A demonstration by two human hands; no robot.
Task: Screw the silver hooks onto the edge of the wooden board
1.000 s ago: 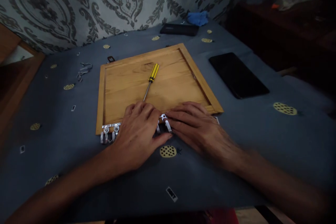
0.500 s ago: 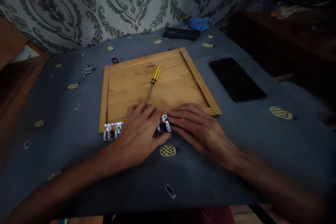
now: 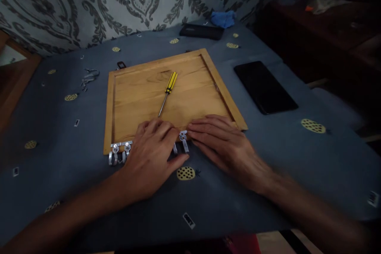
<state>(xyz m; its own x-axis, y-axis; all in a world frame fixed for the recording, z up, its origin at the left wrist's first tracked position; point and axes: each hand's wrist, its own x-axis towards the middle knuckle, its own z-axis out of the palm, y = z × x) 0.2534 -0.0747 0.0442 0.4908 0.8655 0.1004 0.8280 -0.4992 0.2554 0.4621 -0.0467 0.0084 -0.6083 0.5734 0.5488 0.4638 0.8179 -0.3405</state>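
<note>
A square wooden board (image 3: 190, 99) with a raised rim lies on a blue-grey cloth. A yellow-and-black screwdriver (image 3: 167, 90) rests on the board, tip toward me. Silver metal hooks are fixed along the board's near edge: a pair at the left (image 3: 119, 152) and one in the middle (image 3: 183, 141). My left hand (image 3: 151, 158) lies flat over the near edge, fingers stretched out, just left of the middle hook. My right hand (image 3: 223, 145) lies flat too, its fingertips touching that hook from the right. Neither hand grips anything.
A black phone (image 3: 264, 86) lies right of the board. A dark case (image 3: 201, 31) and a blue cloth (image 3: 222, 18) sit at the back by the patterned wall. Loose metal hooks (image 3: 88, 77) lie at the back left. Dark wooden furniture (image 3: 327, 27) stands to the right.
The view has shifted slightly, so everything sits a little further left in frame. Both hands stay flat at the board's near edge around the middle hook.
</note>
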